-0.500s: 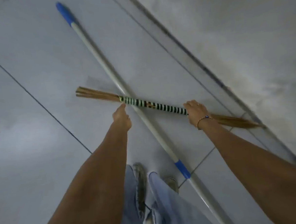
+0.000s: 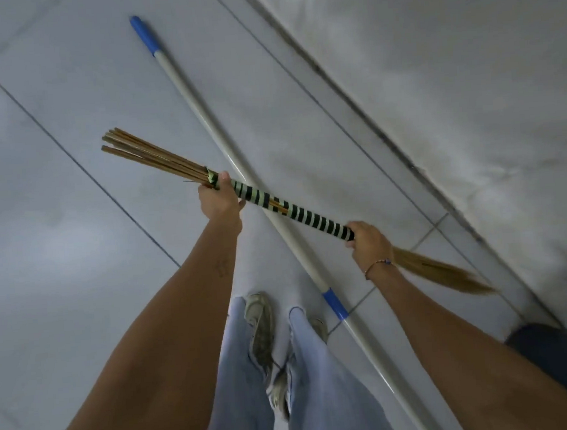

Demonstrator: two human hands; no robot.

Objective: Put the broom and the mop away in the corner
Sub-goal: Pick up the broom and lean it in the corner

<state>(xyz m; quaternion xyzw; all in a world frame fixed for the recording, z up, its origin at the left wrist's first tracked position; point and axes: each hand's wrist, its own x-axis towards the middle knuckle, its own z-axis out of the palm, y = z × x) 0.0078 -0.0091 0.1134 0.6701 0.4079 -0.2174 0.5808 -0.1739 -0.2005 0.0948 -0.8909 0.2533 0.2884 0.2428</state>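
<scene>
I hold the broom (image 2: 295,210) off the floor with both hands. Its middle is wrapped in green and black striped tape. My left hand (image 2: 219,201) grips the wrapped part where the stiff brown sticks fan out to the left. My right hand (image 2: 368,240) grips the other end of the wrapping, and soft tan bristles trail from it toward the wall. The mop handle (image 2: 201,118), white with blue ends, lies flat on the floor tiles beneath the broom, running from far left to near right. The mop's head is out of view.
A pale wall (image 2: 449,69) with a dark base seam runs along the right side. Grey floor tiles (image 2: 59,247) stretch to the left. My feet in worn sneakers (image 2: 261,320) stand beside the mop handle. A dark object (image 2: 560,353) sits at the lower right by the wall.
The broom lay on the floor across the mop handle, with my left hand just reaching it. Now both hands grip it and it is lifted, its stick end raised to the left.
</scene>
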